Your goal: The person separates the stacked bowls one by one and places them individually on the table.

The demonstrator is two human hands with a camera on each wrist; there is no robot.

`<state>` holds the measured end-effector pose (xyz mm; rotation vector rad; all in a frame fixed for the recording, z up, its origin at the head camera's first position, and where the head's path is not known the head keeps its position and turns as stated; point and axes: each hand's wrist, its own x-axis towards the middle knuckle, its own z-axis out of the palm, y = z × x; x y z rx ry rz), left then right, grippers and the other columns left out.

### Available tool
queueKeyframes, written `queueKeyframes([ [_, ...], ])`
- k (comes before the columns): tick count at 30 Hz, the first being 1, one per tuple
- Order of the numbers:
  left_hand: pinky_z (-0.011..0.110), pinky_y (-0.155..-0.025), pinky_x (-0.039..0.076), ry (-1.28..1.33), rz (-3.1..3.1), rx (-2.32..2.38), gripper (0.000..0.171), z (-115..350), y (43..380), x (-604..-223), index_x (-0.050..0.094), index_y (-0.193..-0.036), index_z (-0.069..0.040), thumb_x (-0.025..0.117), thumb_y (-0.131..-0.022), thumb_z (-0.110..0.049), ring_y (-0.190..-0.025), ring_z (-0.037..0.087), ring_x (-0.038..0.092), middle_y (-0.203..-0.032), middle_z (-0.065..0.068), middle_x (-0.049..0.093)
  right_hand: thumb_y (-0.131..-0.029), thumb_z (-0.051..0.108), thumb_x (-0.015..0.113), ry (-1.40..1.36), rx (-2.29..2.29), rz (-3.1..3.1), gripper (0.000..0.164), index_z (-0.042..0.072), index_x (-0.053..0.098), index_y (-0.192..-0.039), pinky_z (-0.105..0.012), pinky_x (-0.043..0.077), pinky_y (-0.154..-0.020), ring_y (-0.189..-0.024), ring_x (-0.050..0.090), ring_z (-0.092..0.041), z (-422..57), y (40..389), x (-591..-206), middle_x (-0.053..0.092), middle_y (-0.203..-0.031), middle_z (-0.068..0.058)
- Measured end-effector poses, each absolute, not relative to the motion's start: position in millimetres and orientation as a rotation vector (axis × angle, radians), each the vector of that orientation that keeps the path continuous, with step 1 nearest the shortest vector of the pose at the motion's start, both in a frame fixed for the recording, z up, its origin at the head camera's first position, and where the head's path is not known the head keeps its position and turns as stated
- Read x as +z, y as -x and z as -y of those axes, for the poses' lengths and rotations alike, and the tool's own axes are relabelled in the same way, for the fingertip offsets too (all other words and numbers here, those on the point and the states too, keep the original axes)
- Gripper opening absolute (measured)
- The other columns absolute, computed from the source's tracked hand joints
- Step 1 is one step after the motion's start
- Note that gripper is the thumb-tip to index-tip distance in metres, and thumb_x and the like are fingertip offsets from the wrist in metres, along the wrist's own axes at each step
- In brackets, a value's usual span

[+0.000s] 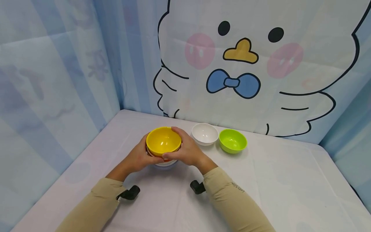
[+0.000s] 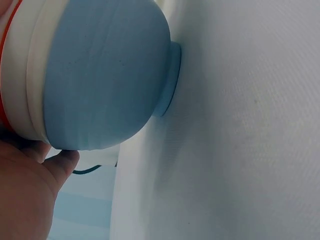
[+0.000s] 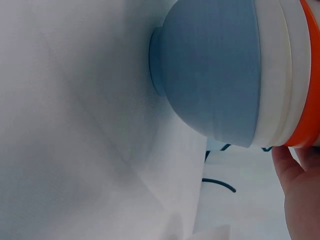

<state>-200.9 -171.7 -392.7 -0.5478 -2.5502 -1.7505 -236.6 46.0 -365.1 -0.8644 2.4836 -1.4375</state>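
Beige sleeves (image 1: 92, 204) front nested bowls (image 2: 97, 75), yellow bowl (image 1: 163, 141) topmost

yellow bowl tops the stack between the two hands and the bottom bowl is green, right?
The bottom bowl is blue, not green, as the left wrist view shows. The yellow bowl does top the stack between the left hand and right hand.

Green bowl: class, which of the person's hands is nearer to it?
The right. The right hand holds the bowl stack on the side facing the green bowl; the left hand holds the stack's opposite side, farther away.
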Motion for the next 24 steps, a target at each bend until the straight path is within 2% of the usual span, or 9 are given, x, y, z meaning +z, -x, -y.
queueKeyframes([
  [5,0.052,-0.107,0.041,0.54,2.551,-1.741,0.099,170.8,200.9,-391.6,0.022,-0.153,-0.004,0.085,-0.079,-0.016,-0.127,0.034,0.045,-0.145,0.016,0.041,-0.076,0.035,0.084,0.84,-1.435,-2.485,0.097,0.011,0.032,-0.155,-0.039,0.045,-0.105,-0.127,0.05,-0.023,-47.1,236.6,-366.8,0.044,-0.15,-0.007],
  [12,0.053,-0.111,0.034,0.463,2.545,-1.817,0.116,166.4,200.5,-391.6,0.004,-0.158,-0.002,0.087,-0.079,-0.018,-0.133,0.037,0.04,-0.153,0.019,0.031,-0.077,0.035,0.084,0.794,-1.471,-2.455,0.097,0.013,0.033,-0.156,-0.039,0.045,-0.105,-0.126,0.051,-0.023,-47.1,234.8,-367.8,0.043,-0.15,-0.006],
  [20,0.053,-0.108,0.039,0.551,2.469,-1.829,0.1,166.5,202.9,-396.7,0.02,-0.153,-0.004,0.086,-0.078,-0.01,-0.127,0.035,0.043,-0.145,0.017,0.039,-0.08,0.03,0.083,0.771,-1.547,-2.41,0.093,0.013,0.032,-0.156,-0.039,0.044,-0.106,-0.127,0.05,-0.025,-47.2,232.2,-365.6,0.042,-0.151,-0.007],
  [24,0.053,-0.107,0.041,0.489,2.519,-1.77,0.101,165.6,201.4,-395.3,0.019,-0.154,-0.005,0.086,-0.079,-0.017,-0.127,0.036,0.044,-0.146,0.017,0.039,-0.081,0.024,0.082,0.785,-1.634,-2.395,0.091,0.011,0.032,-0.156,-0.038,0.044,-0.106,-0.126,0.051,-0.025,-50.9,233.0,-359.4,0.043,-0.15,-0.008],
])
